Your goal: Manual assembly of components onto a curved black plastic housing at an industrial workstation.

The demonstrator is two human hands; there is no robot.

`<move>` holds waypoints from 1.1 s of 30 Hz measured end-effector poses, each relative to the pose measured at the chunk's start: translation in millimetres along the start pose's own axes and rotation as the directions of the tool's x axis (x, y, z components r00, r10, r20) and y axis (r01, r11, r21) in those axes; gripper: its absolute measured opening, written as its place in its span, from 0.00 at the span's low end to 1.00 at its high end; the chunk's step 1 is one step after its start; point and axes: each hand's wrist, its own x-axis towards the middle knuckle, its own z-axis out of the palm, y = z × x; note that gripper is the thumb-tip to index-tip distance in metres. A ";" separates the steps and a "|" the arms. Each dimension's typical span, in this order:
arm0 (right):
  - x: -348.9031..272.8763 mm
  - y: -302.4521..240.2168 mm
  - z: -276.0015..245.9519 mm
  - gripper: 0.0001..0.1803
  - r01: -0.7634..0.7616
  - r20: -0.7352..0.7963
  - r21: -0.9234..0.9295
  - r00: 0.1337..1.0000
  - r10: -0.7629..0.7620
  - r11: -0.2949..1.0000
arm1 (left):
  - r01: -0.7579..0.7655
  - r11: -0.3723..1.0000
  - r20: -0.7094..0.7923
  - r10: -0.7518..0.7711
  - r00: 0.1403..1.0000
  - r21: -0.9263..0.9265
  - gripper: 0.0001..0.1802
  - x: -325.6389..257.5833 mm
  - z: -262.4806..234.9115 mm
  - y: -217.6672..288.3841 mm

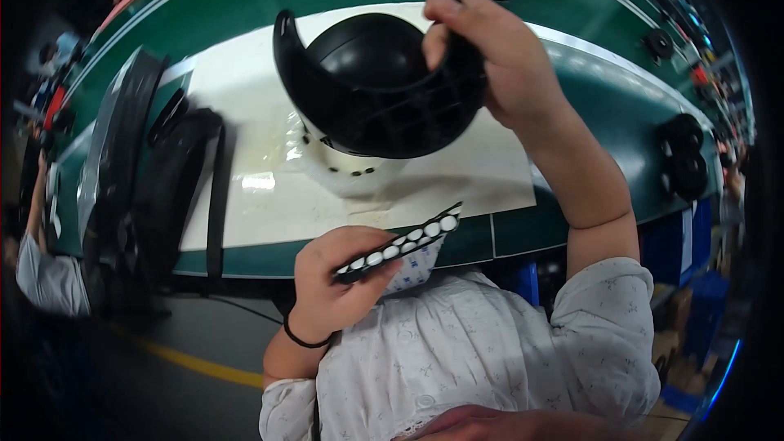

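My right hand [514, 57] is raised over the bench, its fingers closed round one end of a large black crescent-shaped plastic part [392, 122] with a ribbed face. A glossy black dome [363, 45] shows within its curve; whether the two are joined I cannot tell. Beneath them stands a whitish translucent holder [351, 180] with small black spots, largely covered by the crescent. Close to my body, my left hand [331, 273] grips a black strip with white round pads [400, 247]. Printed backing paper [418, 268] hangs below that strip.
A white sheet [253, 212] covers part of the green bench [584, 86]. Long black parts [184, 180] lie at the left, and round black pieces [684, 155] sit at the right. Blue bins [698, 310] stand below the right edge. Another person's sleeve [49, 282] appears far left.
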 end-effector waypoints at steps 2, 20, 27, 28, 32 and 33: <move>8.0 11.8 17.4 0.13 -0.123 0.019 -0.018 0.992 0.123 0.992 | 0.080 0.997 -0.057 -0.081 0.995 -0.023 0.11 -3.5 -1.7 1.0; -71.5 39.2 21.6 0.23 0.343 0.432 -0.371 0.886 -0.166 0.863 | 0.247 0.959 -0.099 -0.262 0.960 -0.139 0.07 5.0 4.7 -7.8; -78.7 46.8 19.9 0.22 0.148 0.403 -0.203 0.914 -0.055 0.968 | 0.231 0.970 -0.093 -0.224 0.970 0.077 0.07 -0.3 0.3 -6.0; -78.1 48.1 21.3 0.22 0.147 0.404 -0.201 0.913 -0.055 0.969 | 0.128 0.984 -0.116 -0.114 0.987 0.124 0.07 0.6 0.9 -6.3; -76.6 48.3 21.0 0.22 0.094 0.301 -0.035 0.950 -0.079 0.995 | 0.009 0.963 -0.139 0.030 0.990 0.271 0.08 1.2 -3.7 -6.3; -75.8 46.7 18.9 0.22 0.059 0.325 -0.003 0.944 -0.055 0.998 | 0.008 0.963 -0.142 0.032 0.989 0.271 0.08 0.7 -4.0 -5.4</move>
